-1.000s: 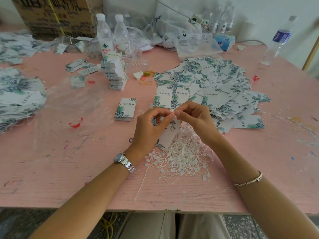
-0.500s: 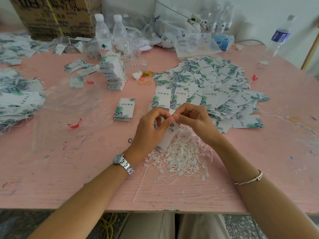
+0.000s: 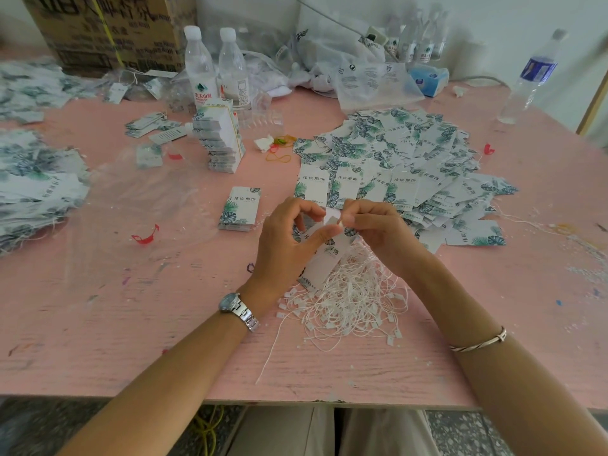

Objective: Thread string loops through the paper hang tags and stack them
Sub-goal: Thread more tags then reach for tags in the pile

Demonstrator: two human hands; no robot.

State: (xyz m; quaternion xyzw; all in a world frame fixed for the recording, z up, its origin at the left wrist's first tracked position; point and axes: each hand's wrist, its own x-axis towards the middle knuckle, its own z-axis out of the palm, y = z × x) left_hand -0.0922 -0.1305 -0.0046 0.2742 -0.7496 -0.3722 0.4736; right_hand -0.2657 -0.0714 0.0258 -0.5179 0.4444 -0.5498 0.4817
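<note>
Pink desk (image 3: pixel 131 324), messy. Both hands were up just above it, centre frame, fingertips meeting over one white tag (image 3: pixel 324 258) w/ leaf print. Left hand (image 3: pixel 286 245): grip closed on the tag's top end, thumb & forefinger pinching, the rest of the tag hanging tilted down toward the strings. Right hand (image 3: pixel 375 232): grip also closed, thumb & forefinger pinching at the same top corner; whether a string was in that pinch, can't tell, too small. Watch (image 3: pixel 237 309) on the left wrist, bracelet (image 3: pixel 478 342) on the right.

Right below the hands lay a tangled pile of white strings (image 3: pixel 352 297), touching the tag's lower end. Behind the hands, a wide loose spread of tags (image 3: pixel 411 166). Left of the hands, a small neat stack (image 3: pixel 241 209); further back a tall stack (image 3: pixel 220 139), w/ two water bottles (image 3: pixel 199 70) just behind it. Cardboard box (image 3: pixel 108 24) at the back left corner.
</note>
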